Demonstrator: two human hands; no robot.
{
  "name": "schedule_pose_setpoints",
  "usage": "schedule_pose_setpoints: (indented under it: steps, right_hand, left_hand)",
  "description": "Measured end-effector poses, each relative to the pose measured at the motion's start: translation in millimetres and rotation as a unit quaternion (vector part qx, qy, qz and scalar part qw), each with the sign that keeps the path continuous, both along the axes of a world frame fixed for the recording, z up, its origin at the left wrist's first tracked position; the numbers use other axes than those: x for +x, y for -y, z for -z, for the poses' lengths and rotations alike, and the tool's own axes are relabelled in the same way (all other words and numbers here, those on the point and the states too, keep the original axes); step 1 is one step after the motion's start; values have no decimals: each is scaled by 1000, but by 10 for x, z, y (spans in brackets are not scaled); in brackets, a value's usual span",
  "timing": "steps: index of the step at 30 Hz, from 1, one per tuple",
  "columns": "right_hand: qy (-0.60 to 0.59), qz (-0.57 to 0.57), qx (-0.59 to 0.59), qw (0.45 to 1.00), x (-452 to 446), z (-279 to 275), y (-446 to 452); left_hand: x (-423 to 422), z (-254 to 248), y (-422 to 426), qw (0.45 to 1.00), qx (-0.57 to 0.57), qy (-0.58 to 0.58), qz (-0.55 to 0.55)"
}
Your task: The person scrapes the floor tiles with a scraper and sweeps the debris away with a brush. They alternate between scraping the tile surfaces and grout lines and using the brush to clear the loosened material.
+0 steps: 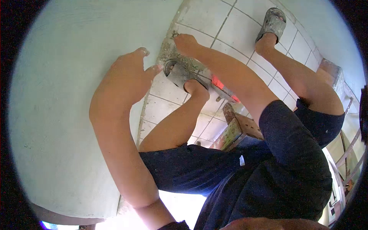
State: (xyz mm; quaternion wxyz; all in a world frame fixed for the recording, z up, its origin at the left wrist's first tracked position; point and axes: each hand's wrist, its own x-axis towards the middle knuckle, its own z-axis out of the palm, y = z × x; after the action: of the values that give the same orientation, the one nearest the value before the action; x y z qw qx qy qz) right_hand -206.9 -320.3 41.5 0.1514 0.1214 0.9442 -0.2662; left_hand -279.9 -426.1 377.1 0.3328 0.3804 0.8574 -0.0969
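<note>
My left hand (132, 67) is by the pale green-grey wall (65, 96), thumb and a fingertip apart, with pale smears on the fingertips. Nothing shows in it; its other fingers are hidden. Low down, where the wall meets the tiled floor (165, 97), my right hand (185, 44) is closed, fingers curled toward the edge. Whatever it may hold is too small to make out. A dirty strip of grey-brown residue (167, 49) runs along the wall's foot beside it. Beneath my right forearm lies a red and grey ridged tool (223, 90), partly hidden.
My feet, in grey splattered clogs (275, 23), rest on the tiles, one close to the wall. Below my seated body is a worn wooden stool (234, 130). A box-like block (331, 74) stands at the right wall, with metal bars (349, 149) farther down.
</note>
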Motion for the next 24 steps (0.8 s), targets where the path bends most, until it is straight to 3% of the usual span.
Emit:
schedule_pose_setpoints:
  steps: [7, 11, 24]
  right_hand:
    - [26, 22, 15, 999, 231, -188, 90]
    - [4, 6, -11, 1000, 10, 79, 113]
    - [-26, 22, 11, 999, 109, -17, 88]
  left_hand:
    - [-15, 56, 69, 1000, 19, 2, -4]
    - [-14, 57, 67, 999, 29, 20, -2]
    - [-71, 25, 42, 999, 34, -19, 9]
